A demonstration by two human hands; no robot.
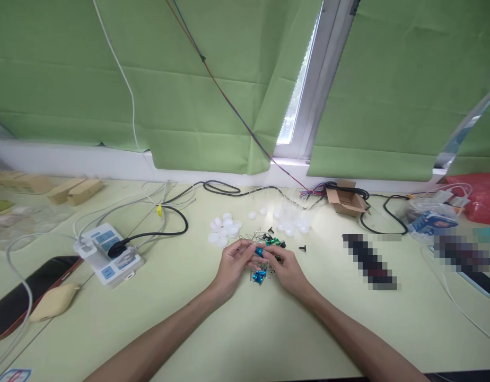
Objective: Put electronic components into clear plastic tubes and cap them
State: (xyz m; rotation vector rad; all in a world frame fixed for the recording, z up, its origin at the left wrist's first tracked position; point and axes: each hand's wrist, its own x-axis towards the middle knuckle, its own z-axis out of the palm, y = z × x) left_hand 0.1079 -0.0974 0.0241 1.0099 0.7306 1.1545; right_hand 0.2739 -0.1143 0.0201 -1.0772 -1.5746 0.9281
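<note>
My left hand and my right hand meet over the table, fingertips pinched around a small shiny blue part. Its exact kind is too small to make out. Just below the fingers lie more blue metallic pieces with thin wires or pins around them. Beyond my right fingers is a shiny green piece among small black bits. A small black T-shaped piece lies to the right. The fingers partly cover the pile.
Several white round caps lie behind my hands, with clear ones to their right. A power strip with plugs and cables stands at left, near a phone and a beige pouch. An open cardboard box sits at the back.
</note>
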